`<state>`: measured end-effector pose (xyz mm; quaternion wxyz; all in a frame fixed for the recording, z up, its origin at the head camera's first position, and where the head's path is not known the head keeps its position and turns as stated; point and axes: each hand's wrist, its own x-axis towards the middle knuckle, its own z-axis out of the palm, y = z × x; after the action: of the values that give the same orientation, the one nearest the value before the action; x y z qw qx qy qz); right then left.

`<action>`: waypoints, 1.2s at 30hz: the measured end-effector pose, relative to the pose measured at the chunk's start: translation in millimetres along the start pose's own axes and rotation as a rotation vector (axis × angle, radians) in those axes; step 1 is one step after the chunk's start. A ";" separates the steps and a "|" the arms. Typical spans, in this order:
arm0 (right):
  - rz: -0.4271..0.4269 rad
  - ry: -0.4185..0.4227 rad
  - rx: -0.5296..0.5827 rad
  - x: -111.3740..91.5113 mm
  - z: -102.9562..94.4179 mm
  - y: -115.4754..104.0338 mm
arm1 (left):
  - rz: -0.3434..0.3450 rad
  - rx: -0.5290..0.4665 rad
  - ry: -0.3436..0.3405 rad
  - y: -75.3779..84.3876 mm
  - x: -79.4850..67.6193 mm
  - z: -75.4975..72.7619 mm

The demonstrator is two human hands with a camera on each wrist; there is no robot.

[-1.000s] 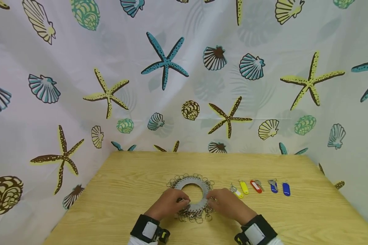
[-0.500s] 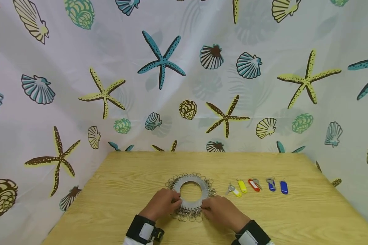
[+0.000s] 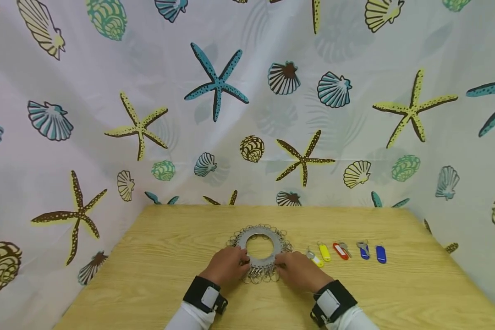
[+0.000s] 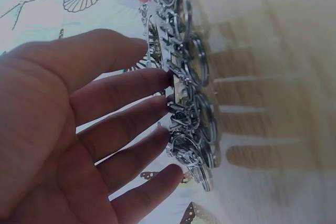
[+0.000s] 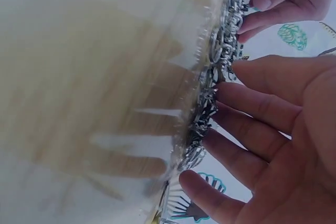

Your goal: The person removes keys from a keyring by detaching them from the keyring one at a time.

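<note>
A flat grey metal ring [image 3: 271, 261], hung all round with small wire key rings and clasps [image 3: 257, 275], lies at the middle of the table in the head view. My left hand [image 3: 228, 265] pinches its near left rim, thumb above and fingers beneath. On the near right rim my right hand [image 3: 299, 270] has the same kind of pinch. Dangling key rings [image 4: 202, 114] fill the space past the fingertips in the left wrist view. Clasps [image 5: 207, 103] crowd the fingertips in the right wrist view. The fingers' undersides are hidden from the head camera.
Right of the ring lie a yellow tag with a key [image 3: 315, 259], a yellow tag [image 3: 324, 252], a red tag with a key [image 3: 340, 251], a blue tag with a key [image 3: 363, 250] and a blue tag [image 3: 381, 254]. A shell-print curtain [image 3: 231, 137] surrounds the wooden table [image 3: 181, 233].
Both hands have shifted along the near rim, and the metal ring has moved a little away from me with them. The tags have stayed in place.
</note>
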<state>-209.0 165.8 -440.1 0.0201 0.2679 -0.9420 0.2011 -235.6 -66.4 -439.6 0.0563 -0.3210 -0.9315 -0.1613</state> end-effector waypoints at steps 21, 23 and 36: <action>0.113 0.010 0.012 13.9 -9.4 14.4 | -0.048 -0.003 -0.042 2.3 40.8 13.8; 0.125 0.008 0.006 15.3 -9.1 16.3 | -0.061 0.001 -0.053 2.8 43.7 14.4; 0.121 0.036 -0.012 25.4 -11.4 22.9 | -0.083 0.006 -0.061 -7.1 59.1 23.3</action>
<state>-243.3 175.4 -434.3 0.0268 0.2068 -0.9571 0.2010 -286.6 -29.6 -451.1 0.0219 -0.2866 -0.9458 -0.1508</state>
